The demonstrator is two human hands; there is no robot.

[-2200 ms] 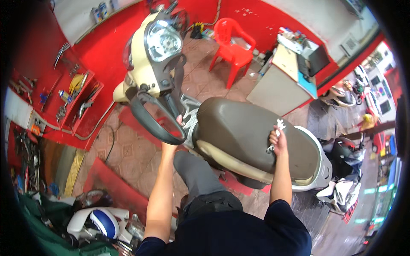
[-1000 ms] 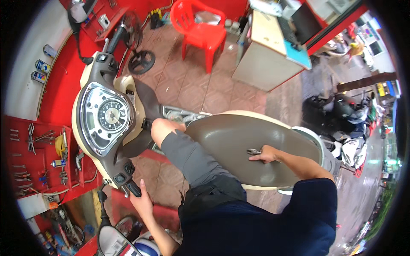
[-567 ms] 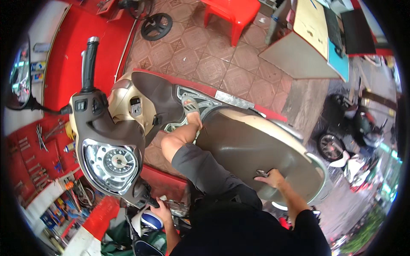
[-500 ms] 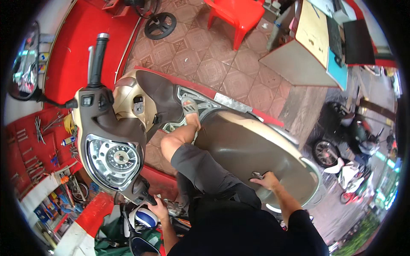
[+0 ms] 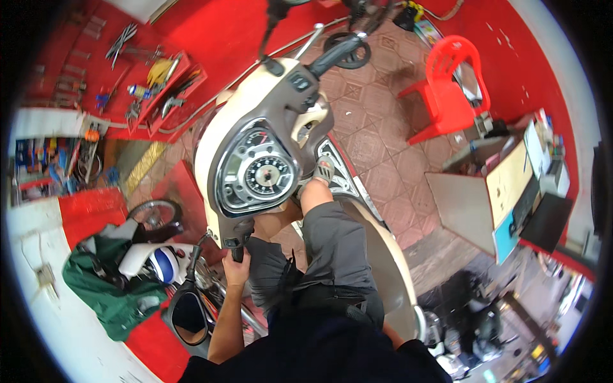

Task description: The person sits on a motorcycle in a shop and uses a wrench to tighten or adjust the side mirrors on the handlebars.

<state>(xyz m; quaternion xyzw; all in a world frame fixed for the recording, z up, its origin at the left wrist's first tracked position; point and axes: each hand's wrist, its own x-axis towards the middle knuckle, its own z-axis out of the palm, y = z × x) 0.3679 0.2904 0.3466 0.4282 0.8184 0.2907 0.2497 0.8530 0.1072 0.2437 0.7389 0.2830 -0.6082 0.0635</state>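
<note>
Beneath me is a cream and brown motor scooter (image 5: pixel 216 166), with its round-dial instrument cluster (image 5: pixel 260 172) facing up. My left hand (image 5: pixel 237 267) is closed round the end of the near handlebar grip (image 5: pixel 237 253), beside the switch housing. The far handlebar grip (image 5: pixel 335 54) sticks out at the top with no hand on it. My right hand is hidden behind my body; only a bit of its forearm (image 5: pixel 391 334) shows next to the brown seat (image 5: pixel 377 246). My sandalled foot (image 5: pixel 324 171) rests on the scooter's footboard.
A round mirror (image 5: pixel 189 318) juts out near my left forearm. Left stand another motorcycle under a green cover (image 5: pixel 105 281) and a red tool tray (image 5: pixel 172 96). Beyond the scooter are a red plastic chair (image 5: pixel 440 96), a desk (image 5: pixel 469 207) and a loose wheel (image 5: pixel 347 51).
My view has turned, and the scooter's front now sits nearer the middle. My right hand, earlier on the seat by a small metallic thing, has dropped out of sight. My left hand stays at its grip.
</note>
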